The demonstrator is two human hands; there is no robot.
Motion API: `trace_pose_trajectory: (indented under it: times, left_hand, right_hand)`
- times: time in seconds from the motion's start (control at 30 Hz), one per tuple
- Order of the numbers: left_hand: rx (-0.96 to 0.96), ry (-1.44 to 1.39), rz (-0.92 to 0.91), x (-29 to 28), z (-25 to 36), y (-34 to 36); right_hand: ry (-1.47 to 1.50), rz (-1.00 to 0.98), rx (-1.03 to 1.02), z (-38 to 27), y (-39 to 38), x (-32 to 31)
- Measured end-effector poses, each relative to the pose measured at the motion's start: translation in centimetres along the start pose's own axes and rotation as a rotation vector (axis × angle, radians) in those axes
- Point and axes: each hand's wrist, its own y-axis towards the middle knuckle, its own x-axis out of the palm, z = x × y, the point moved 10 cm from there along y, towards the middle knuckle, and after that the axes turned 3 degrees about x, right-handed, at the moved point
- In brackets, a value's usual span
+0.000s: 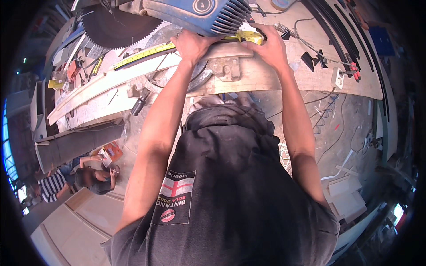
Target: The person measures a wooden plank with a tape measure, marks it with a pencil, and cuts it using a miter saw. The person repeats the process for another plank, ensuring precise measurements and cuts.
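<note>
My left hand (193, 46) is closed on the yellow tape blade (142, 56) over a pale wooden strip (95, 86), its fingertips partly hidden beneath the blue saw housing (199, 13). Just to the right, my right hand (270, 48) grips the yellow tape measure case (249, 36) at the strip's end, with thumb and fingers around it. The strip lies across the metal base (226, 67) of a mitre saw on a plywood bench (321, 82). The large toothed saw blade (106, 29) hangs at the upper left.
Black strips (330, 31), black offcuts (310, 60), a white socket block (338, 79) and cables lie right. Scattered tools (75, 68) lie left. Two other people (93, 179) are low on the left, near pale panels (66, 221). Cords and board scraps (344, 197) lie on the floor.
</note>
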Motion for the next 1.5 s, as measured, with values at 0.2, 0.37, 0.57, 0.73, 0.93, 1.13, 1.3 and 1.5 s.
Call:
trace_pose_trajectory:
  times: [0.2,0.37,0.57,0.73,0.93,1.13,1.3,1.5]
  left_hand:
    - [-0.017,0.131,0.012,0.0,0.6,0.3]
    - [-0.004,0.164,0.018,0.1,0.6,0.6]
    - [0.042,0.137,0.043,0.0,0.9,0.5]
    - [0.023,0.102,0.018,0.2,0.7,0.7]
    - [0.002,0.121,-0.034,0.6,0.4,0.8]
    - [-0.039,0.122,-0.156,0.8,0.7,0.6]
    - [0.039,0.121,-0.091,1.4,0.4,0.6]
    - [0.104,0.158,-0.016,3.6,-2.3,0.1]
  right_hand:
    - [-0.033,0.078,-0.018,-0.5,0.0,0.0]
    - [0.193,0.36,0.022,0.2,-1.8,-2.8]
    - [0.779,0.497,0.041,1.4,-7.3,-0.3]
    - [0.774,0.406,0.117,1.3,-8.1,4.1]
    - [0.469,0.497,-0.002,0.5,-7.5,5.9]
    - [0.381,0.534,-0.069,0.6,-6.8,6.6]
    - [0.418,0.58,-0.135,0.5,-6.4,7.0]
    - [0.386,0.567,-0.144,1.7,-5.8,8.2]
